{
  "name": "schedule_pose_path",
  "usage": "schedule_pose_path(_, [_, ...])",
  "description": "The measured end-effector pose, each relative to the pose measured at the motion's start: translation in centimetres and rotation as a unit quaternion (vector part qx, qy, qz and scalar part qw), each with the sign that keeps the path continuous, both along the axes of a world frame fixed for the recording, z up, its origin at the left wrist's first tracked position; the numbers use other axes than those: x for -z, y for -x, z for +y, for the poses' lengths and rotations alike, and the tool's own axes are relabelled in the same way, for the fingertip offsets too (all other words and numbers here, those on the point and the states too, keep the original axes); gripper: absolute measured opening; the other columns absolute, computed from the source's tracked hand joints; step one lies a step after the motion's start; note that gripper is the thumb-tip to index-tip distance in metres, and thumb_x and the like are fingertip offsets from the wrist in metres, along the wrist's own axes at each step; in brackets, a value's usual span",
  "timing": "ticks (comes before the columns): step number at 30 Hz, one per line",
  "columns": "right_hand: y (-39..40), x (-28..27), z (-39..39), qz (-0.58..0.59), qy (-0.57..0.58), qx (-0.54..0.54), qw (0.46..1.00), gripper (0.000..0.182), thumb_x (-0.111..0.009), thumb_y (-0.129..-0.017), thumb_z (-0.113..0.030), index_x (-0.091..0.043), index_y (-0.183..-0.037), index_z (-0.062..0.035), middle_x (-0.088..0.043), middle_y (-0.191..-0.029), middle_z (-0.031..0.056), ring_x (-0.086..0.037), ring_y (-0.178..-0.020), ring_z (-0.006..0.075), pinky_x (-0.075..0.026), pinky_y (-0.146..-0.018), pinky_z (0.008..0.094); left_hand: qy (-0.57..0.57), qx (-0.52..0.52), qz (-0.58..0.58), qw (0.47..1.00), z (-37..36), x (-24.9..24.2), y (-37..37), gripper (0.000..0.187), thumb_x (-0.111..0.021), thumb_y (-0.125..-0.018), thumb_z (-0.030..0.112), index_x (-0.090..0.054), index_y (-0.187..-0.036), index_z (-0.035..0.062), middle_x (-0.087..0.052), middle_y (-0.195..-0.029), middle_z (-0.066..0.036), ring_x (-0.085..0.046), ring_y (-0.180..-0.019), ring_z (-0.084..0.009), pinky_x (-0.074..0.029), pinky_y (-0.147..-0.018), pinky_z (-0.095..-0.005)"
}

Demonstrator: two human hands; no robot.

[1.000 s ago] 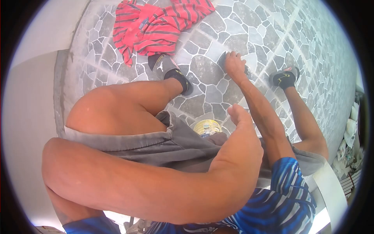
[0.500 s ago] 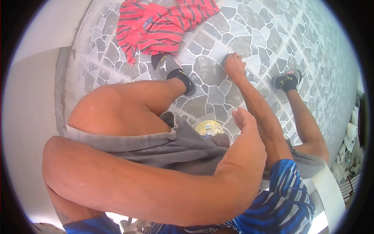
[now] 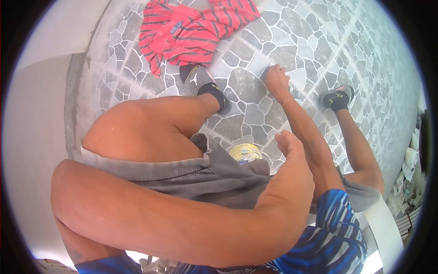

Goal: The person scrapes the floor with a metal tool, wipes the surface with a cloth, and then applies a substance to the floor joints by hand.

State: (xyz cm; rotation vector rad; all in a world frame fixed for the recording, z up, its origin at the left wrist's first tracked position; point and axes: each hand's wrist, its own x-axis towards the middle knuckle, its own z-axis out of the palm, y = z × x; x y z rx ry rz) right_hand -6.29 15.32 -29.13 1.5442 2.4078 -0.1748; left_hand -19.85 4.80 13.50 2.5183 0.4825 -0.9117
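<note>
My right hand (image 3: 277,81) is down on the stone-patterned floor (image 3: 246,84) in the upper middle, its fingers closed on a small grey object (image 3: 265,73) whose edge shows at their left side. The rest of that object is hidden under the hand. My left arm crosses my lap from the lower left. My left hand (image 3: 292,157) hangs in front of my right forearm, seen edge-on, with its visible fingers extended and nothing in them. A yellow-labelled round container (image 3: 245,153) stands between my legs, partly covered by my grey shorts (image 3: 182,173).
A red striped cloth (image 3: 196,34) lies crumpled on the floor at the top. My two feet in grey and black footwear (image 3: 207,86) flank the right hand. A pale wall (image 3: 36,114) runs along the left. Assorted items (image 3: 406,178) are piled at the right edge.
My right hand and the grey object have moved very slightly, staying on nearly the same patch of floor. The whole view has shifted a little, and my left hand keeps its pose.
</note>
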Motion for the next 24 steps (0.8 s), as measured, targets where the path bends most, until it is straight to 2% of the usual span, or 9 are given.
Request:
schedule_pose_path(1, [-0.3, -0.8, 0.0, 0.018, 0.005, 0.025, 1.000, 0.024, -0.066, -0.083, -0.011, -0.065, -0.105, -0.0017, -0.058, -0.110, 0.0141, -0.059, -0.103, 0.0315, -0.055, -0.076, 0.0504, -0.012, -0.009, -0.005, 1.000, 0.2, -1.4, 1.3, 0.055, -0.062, -0.094, 0.032, -0.055, -0.144, 0.0093, -0.056, -0.142, -0.015, -0.053, -0.131, -0.0380, -0.039, -0.105, -0.0608])
schedule_pose_path(3, [-0.9, 0.7, -0.3, 0.013, -0.005, -0.006, 1.000, 0.026, -0.067, -0.081, -0.011, -0.065, -0.105, -0.0012, -0.058, -0.110, 0.0146, -0.060, -0.102, 0.0320, -0.055, -0.075, 0.0502, -0.016, -0.011, -0.015, 1.000, 0.5, -2.1, 1.8, 0.055, -0.062, -0.094, 0.032, -0.055, -0.144, 0.0093, -0.056, -0.142, -0.015, -0.053, -0.131, -0.0380, -0.039, -0.105, -0.0610])
schedule_pose_path(5, [-0.8, 1.3, -0.5, -0.002, -0.006, -0.039, 0.999, 0.027, -0.067, -0.082, -0.011, -0.064, -0.107, -0.0008, -0.057, -0.110, 0.0151, -0.060, -0.103, 0.0323, -0.055, -0.075, 0.0495, 0.007, 0.000, -0.017, 1.000, 0.6, -1.1, 0.9, 0.055, -0.061, -0.094, 0.032, -0.054, -0.144, 0.0092, -0.056, -0.143, -0.015, -0.053, -0.131, -0.0379, -0.040, -0.105, -0.0609])
schedule_pose_path(8, [-1.1, 0.4, 0.0, 0.004, -0.022, -0.009, 1.000, 0.023, -0.064, -0.085, -0.014, -0.065, -0.104, -0.0027, -0.058, -0.109, 0.0133, -0.060, -0.103, 0.0310, -0.055, -0.074, 0.0482, 0.056, 0.017, -0.024, 0.998, 0.6, 0.2, -0.3, 0.055, -0.061, -0.094, 0.032, -0.054, -0.144, 0.0091, -0.056, -0.143, -0.015, -0.053, -0.131, -0.0377, -0.040, -0.104, -0.0608])
schedule_pose_path(11, [-0.6, 1.0, -0.6, -0.025, -0.017, -0.055, 0.998, 0.022, -0.061, -0.087, -0.016, -0.066, -0.104, -0.0028, -0.058, -0.109, 0.0126, -0.060, -0.103, 0.0303, -0.055, -0.073, 0.0473, 0.091, 0.061, -0.041, 0.993, 1.3, 0.2, -0.1, 0.055, -0.060, -0.095, 0.031, -0.054, -0.144, 0.0079, -0.056, -0.143, -0.015, -0.053, -0.131, -0.0392, -0.040, -0.105, -0.0611])
schedule_pose_path(14, [-0.6, -0.2, -0.1, -0.019, -0.016, 0.012, 1.000, 0.024, -0.061, -0.087, -0.016, -0.065, -0.106, -0.0023, -0.058, -0.110, 0.0123, -0.060, -0.105, 0.0305, -0.055, -0.075, 0.0471, 0.018, 0.007, -0.012, 1.000, 0.0, 0.2, -0.6, 0.056, -0.060, -0.095, 0.031, -0.053, -0.145, 0.0066, -0.055, -0.144, -0.017, -0.053, -0.131, -0.0415, -0.040, -0.105, -0.0620])
schedule_pose_path(17, [-0.6, 0.8, -0.4, -0.039, 0.030, -0.031, 0.998, 0.028, -0.061, -0.087, -0.016, -0.063, -0.111, -0.0009, -0.057, -0.113, 0.0126, -0.058, -0.108, 0.0315, -0.054, -0.080, 0.0485, 0.019, 0.010, -0.011, 1.000, 0.0, 0.1, -0.6, 0.055, -0.060, -0.095, 0.030, -0.053, -0.144, 0.0052, -0.055, -0.144, -0.018, -0.053, -0.130, -0.0436, -0.040, -0.106, -0.0617])
schedule_pose_path(20, [-0.8, -0.5, 0.0, -0.028, 0.012, 0.010, 0.999, 0.028, -0.060, -0.088, -0.015, -0.062, -0.113, -0.0024, -0.057, -0.115, 0.0117, -0.058, -0.110, 0.0312, -0.052, -0.083, 0.0511, 0.045, 0.018, -0.018, 0.999, 0.7, -0.1, -0.3, 0.054, -0.060, -0.095, 0.029, -0.054, -0.144, 0.0053, -0.056, -0.142, -0.019, -0.054, -0.129, -0.0436, -0.040, -0.106, -0.0606])
schedule_pose_path(24, [-1.8, 0.9, 0.5, -0.015, 0.000, -0.027, 1.000, 0.028, -0.061, -0.086, -0.013, -0.061, -0.113, -0.0044, -0.057, -0.115, 0.0117, -0.057, -0.111, 0.0319, -0.051, -0.085, 0.0525, 0.023, -0.005, -0.035, 0.999, -0.1, 0.2, -0.4, 0.054, -0.059, -0.095, 0.028, -0.055, -0.143, 0.0046, -0.058, -0.140, -0.020, -0.055, -0.128, -0.0437, -0.040, -0.106, -0.0601])
